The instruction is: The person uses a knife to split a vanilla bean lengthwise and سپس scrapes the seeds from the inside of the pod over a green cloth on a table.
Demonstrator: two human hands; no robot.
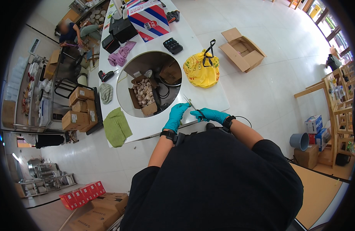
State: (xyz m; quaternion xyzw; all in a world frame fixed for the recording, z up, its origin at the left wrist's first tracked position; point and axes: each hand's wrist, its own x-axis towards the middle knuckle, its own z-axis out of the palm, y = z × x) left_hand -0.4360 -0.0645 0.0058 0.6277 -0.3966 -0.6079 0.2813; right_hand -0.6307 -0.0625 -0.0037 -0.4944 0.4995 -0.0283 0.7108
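My right hand [210, 114], in a teal glove, grips a pair of scissors [194, 106] by the dark handles. The blades point away from me and to the left, over the white table [154, 127]. My left hand [178, 113], gloved alike, has its fingertips together close beside the blades. Whether it pinches something small cannot be made out. Beyond my left hand, a large round opening [119, 99] in the tabletop shows an open cardboard box of garlic bulbs [143, 93]. A tied yellow plastic bag [203, 70] sits on the table beyond my right hand.
A green cloth [116, 127], a striped cloth [106, 93], a cordless screwdriver [106, 75] and a purple cloth [121, 54] lie left of the opening. Farther back stands a striped carton [149, 21]. An open cardboard box [242, 52] is on the floor. A person [69, 31] sits at far left.
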